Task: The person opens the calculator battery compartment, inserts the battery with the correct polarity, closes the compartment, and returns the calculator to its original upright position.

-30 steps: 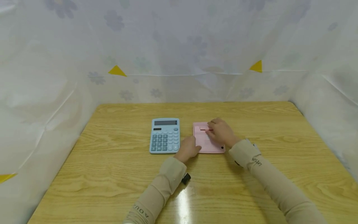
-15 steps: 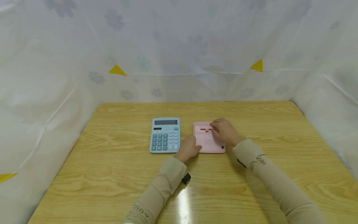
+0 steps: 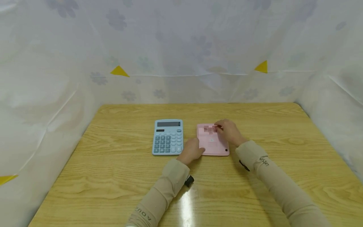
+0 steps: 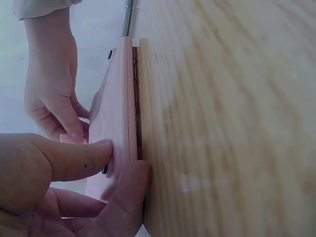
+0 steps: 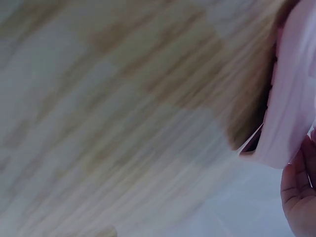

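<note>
A pink calculator (image 3: 218,147) lies face down on the wooden table, its battery compartment (image 3: 209,129) uncovered near the far edge. My left hand (image 3: 190,151) grips its near left side; in the left wrist view the thumb is on the back and a finger is at the edge. Over the far right part, my right hand (image 3: 230,131) pinches the small pink battery cover (image 4: 65,138), which the fingers mostly hide in the head view. The right wrist view catches just the calculator's side and some fingertips.
Left of the pink calculator, close by my left hand, a light blue calculator (image 3: 175,128) lies face up. The wooden table (image 3: 113,176) is bordered at the back and sides by a pale floral sheet (image 3: 181,56) with yellow tape pieces (image 3: 261,67).
My right hand has moved slightly right and lifted the battery cover off, baring the compartment beneath. The left hand keeps its grip on the pink calculator.
</note>
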A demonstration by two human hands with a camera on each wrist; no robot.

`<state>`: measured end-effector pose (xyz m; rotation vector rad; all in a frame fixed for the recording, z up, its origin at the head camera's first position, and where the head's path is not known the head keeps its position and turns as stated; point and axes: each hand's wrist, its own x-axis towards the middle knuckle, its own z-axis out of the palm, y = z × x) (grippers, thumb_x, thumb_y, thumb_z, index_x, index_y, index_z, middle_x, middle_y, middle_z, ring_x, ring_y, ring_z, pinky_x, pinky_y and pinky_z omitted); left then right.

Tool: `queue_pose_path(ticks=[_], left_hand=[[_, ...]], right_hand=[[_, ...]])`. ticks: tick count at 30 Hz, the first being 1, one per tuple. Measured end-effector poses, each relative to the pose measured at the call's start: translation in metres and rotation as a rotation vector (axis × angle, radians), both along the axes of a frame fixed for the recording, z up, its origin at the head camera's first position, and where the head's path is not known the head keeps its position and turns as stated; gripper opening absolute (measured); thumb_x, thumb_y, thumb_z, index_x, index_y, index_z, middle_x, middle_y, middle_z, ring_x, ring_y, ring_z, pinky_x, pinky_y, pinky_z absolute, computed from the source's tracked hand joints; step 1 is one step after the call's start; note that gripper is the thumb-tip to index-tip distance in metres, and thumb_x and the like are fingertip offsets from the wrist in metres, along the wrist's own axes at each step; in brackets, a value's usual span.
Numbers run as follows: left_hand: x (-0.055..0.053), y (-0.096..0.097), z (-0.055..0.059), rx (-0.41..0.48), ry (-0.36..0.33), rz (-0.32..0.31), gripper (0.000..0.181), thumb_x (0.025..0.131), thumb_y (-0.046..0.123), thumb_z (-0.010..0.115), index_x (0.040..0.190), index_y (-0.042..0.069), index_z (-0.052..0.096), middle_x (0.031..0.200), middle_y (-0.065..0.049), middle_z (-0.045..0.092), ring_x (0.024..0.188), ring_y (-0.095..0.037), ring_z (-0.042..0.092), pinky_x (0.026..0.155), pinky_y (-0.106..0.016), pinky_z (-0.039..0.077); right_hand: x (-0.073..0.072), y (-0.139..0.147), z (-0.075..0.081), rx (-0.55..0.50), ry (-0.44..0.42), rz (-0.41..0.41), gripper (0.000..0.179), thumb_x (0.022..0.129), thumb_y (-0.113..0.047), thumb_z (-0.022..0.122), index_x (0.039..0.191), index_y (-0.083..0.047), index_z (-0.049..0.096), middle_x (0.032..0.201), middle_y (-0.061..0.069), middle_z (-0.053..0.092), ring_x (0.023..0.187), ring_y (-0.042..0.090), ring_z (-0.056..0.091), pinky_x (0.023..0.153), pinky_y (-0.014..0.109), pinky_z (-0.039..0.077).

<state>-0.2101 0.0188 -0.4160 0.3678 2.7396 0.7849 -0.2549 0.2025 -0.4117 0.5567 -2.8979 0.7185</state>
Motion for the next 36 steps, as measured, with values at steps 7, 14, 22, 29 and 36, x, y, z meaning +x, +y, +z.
queue_pose_path(ticks=[7, 14, 22, 29, 36], left_hand=[[-0.001, 0.001, 0.0, 0.002, -0.014, 0.002, 0.025, 0.085, 0.021, 0.064, 0.087, -0.004, 0.058, 0.073, -0.009, 0.054, 0.064, -0.018, 0.049, 0.056, -0.029, 0.043], [-0.001, 0.001, -0.001, 0.01, -0.008, -0.001, 0.024, 0.085, 0.02, 0.064, 0.084, -0.003, 0.057, 0.071, -0.008, 0.053, 0.062, -0.017, 0.048, 0.054, -0.028, 0.041], [-0.001, 0.002, -0.001, 0.004, -0.029, 0.009, 0.024, 0.086, 0.021, 0.063, 0.083, -0.002, 0.057, 0.069, -0.007, 0.051, 0.059, -0.016, 0.046, 0.051, -0.026, 0.039], [0.0, 0.002, 0.0, 0.0, -0.03, 0.016, 0.025, 0.086, 0.021, 0.063, 0.085, -0.003, 0.057, 0.07, -0.007, 0.052, 0.061, -0.017, 0.047, 0.053, -0.027, 0.041], [0.0, 0.002, 0.0, -0.007, -0.038, 0.014, 0.025, 0.086, 0.022, 0.063, 0.084, -0.002, 0.057, 0.07, -0.007, 0.051, 0.061, -0.017, 0.047, 0.053, -0.027, 0.04]], right_hand=[[0.002, 0.003, 0.004, -0.22, -0.079, -0.083, 0.017, 0.09, -0.01, 0.056, 0.099, 0.001, 0.066, 0.089, 0.015, 0.063, 0.076, 0.025, 0.055, 0.065, 0.038, 0.045], [0.003, 0.007, 0.01, -0.352, -0.234, -0.195, 0.029, 0.093, -0.02, 0.052, 0.108, 0.003, 0.063, 0.102, 0.019, 0.062, 0.089, 0.028, 0.058, 0.073, 0.039, 0.048], [0.004, 0.016, 0.016, -0.472, -0.36, -0.296, 0.031, 0.093, -0.017, 0.053, 0.111, 0.008, 0.059, 0.098, 0.022, 0.061, 0.088, 0.028, 0.057, 0.076, 0.039, 0.048], [0.009, 0.032, 0.021, -0.521, -0.412, -0.286, 0.034, 0.094, -0.02, 0.051, 0.111, 0.009, 0.058, 0.094, 0.02, 0.06, 0.087, 0.031, 0.055, 0.078, 0.043, 0.046], [0.014, 0.052, 0.025, -0.524, -0.401, -0.275, 0.036, 0.095, -0.022, 0.049, 0.109, 0.01, 0.058, 0.091, 0.02, 0.06, 0.083, 0.03, 0.055, 0.075, 0.04, 0.046]])
